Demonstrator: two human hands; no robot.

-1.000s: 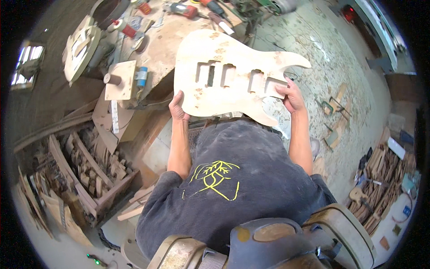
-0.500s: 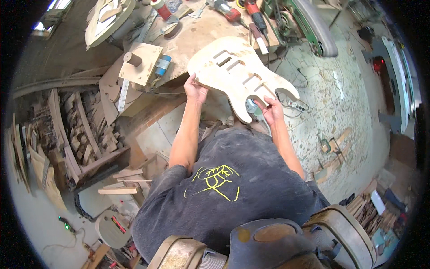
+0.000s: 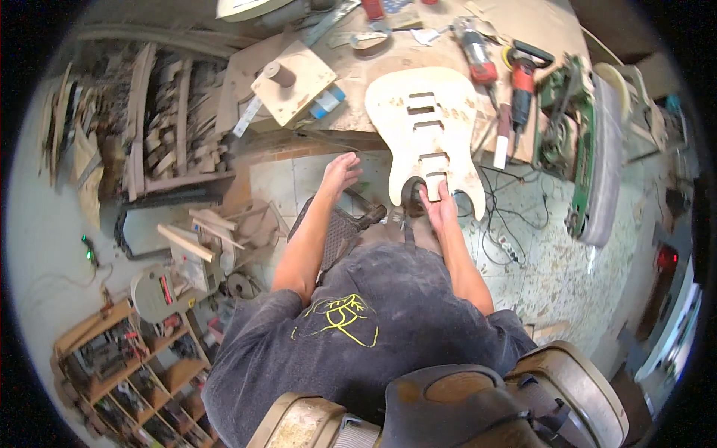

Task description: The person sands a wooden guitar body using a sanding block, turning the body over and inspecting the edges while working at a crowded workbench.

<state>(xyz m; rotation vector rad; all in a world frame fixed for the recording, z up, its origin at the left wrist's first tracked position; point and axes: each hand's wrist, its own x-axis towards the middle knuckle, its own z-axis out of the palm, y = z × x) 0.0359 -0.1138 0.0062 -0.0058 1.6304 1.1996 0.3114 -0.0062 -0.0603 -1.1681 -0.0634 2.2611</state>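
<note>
A pale, unfinished electric guitar body (image 3: 409, 142) with routed pockets lies over the bench edge, its two horns pointing toward me. My right hand (image 3: 441, 206) grips it at the neck pocket between the horns, thumb on top. Off to the left, my left hand (image 3: 343, 175) is away from the wood, in the air just short of the bench edge. Its fingers are stretched out and hold nothing.
A wooden block with an upright spindle (image 3: 279, 73) and a blue roll (image 3: 326, 102) sit at the bench's left. Red power tools (image 3: 520, 89) lie at its right, beside a green belt sander (image 3: 581, 149). Cables (image 3: 515, 216) trail on the floor; offcuts fill a rack (image 3: 160, 112).
My left hand has let go of the guitar body. The body has turned so its horns point toward me, while my right hand keeps hold. My view has swung left.
</note>
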